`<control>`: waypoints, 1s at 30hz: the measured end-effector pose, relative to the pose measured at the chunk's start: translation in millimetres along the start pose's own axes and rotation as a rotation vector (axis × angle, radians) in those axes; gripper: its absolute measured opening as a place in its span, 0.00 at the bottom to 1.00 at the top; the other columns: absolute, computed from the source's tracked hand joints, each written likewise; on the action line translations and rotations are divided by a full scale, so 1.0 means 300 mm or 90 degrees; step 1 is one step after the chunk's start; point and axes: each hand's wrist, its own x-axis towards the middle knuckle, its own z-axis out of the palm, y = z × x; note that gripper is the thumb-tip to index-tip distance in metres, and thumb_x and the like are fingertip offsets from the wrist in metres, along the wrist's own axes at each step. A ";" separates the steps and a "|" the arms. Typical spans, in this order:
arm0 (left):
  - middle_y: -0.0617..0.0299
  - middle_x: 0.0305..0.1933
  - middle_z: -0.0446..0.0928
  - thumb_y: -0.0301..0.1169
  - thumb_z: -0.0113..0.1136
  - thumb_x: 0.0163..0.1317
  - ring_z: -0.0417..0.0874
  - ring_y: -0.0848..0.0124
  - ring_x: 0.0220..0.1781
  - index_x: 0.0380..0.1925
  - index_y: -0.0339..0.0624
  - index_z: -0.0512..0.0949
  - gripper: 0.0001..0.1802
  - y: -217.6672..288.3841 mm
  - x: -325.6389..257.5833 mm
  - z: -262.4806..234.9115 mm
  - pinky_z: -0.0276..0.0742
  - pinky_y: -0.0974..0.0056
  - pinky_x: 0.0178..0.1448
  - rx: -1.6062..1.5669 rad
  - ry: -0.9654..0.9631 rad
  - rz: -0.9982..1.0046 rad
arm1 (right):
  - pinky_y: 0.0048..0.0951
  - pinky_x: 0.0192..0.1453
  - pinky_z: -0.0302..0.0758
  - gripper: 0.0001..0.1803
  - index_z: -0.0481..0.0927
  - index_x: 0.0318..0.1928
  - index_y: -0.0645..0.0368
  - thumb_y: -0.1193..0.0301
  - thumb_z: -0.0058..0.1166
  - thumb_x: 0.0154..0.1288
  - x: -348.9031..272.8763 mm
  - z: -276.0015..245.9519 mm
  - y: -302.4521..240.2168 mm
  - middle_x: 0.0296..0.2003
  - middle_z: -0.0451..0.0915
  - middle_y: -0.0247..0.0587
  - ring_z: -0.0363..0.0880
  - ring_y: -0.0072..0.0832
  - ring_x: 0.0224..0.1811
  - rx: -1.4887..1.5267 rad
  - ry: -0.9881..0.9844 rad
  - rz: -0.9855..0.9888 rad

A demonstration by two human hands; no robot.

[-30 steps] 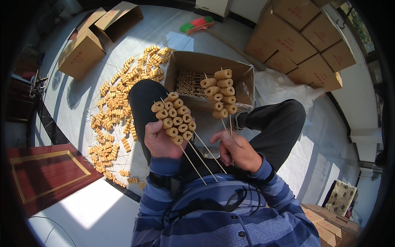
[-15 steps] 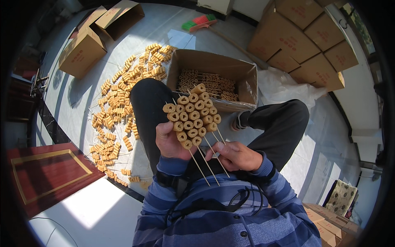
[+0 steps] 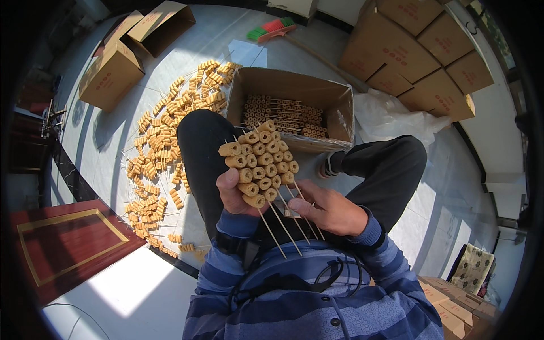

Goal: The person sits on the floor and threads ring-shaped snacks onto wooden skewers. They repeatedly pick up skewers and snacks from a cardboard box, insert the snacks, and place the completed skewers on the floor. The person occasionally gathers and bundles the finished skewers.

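My left hand [image 3: 231, 194] is closed around the left side of a bundle of skewers [image 3: 262, 164], held above my lap. Each skewer carries tan, hollow, ring-shaped food pieces, packed in rows with their open ends facing up. Bare thin sticks point down toward my body. At these sticks my right hand [image 3: 331, 211] is closed, thumb on top; its other fingers are partly hidden. An open cardboard box [image 3: 289, 85] stands just beyond, with similar skewers [image 3: 283, 116] laid inside in neat rows. To the left, a loose heap of skewers [image 3: 161, 136] covers the floor.
Cardboard boxes [image 3: 408, 51] are stacked at the far right, beside clear plastic sheeting [image 3: 391, 116]. A broom [image 3: 272, 29] lies beyond the open box. More cartons [image 3: 113, 73] stand at the far left. A dark red panel [image 3: 68, 243] lies at the near left.
The bundle has shifted slightly left and tilted. My right hand has moved up and a little right along the sticks, and one more bare stick now shows beside the others.
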 end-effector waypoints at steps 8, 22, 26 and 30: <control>0.45 0.70 0.68 0.53 0.57 0.60 0.73 0.54 0.70 0.72 0.35 0.57 0.47 -0.021 0.020 0.044 0.73 0.52 0.72 0.062 0.091 0.050 | 0.51 0.75 0.58 0.53 0.55 0.74 0.65 0.46 0.66 0.60 0.050 0.084 -0.128 0.72 0.57 0.61 0.58 0.55 0.74 -0.330 0.366 -0.358; 0.50 0.67 0.69 0.55 0.67 0.56 0.75 0.61 0.67 0.72 0.32 0.55 0.54 -0.011 0.082 0.029 0.72 0.59 0.70 0.272 0.024 -0.065 | 0.51 0.78 0.51 0.42 0.54 0.75 0.65 0.60 0.57 0.68 0.186 0.061 -0.030 0.73 0.55 0.61 0.55 0.54 0.76 -0.242 0.377 -0.382; 0.50 0.65 0.70 0.52 0.68 0.56 0.75 0.62 0.66 0.71 0.32 0.57 0.51 -0.005 0.145 0.077 0.73 0.58 0.69 0.327 0.035 -0.095 | 0.49 0.78 0.53 0.44 0.54 0.75 0.68 0.57 0.58 0.69 0.198 -0.004 -0.001 0.73 0.54 0.65 0.55 0.58 0.75 -0.181 0.360 -0.396; 0.50 0.63 0.71 0.47 0.70 0.53 0.77 0.61 0.63 0.70 0.33 0.58 0.50 0.034 0.270 0.145 0.75 0.57 0.67 0.423 0.020 -0.115 | 0.49 0.77 0.56 0.47 0.55 0.74 0.69 0.56 0.63 0.65 0.190 -0.104 0.029 0.73 0.55 0.67 0.55 0.60 0.75 -0.100 0.375 -0.409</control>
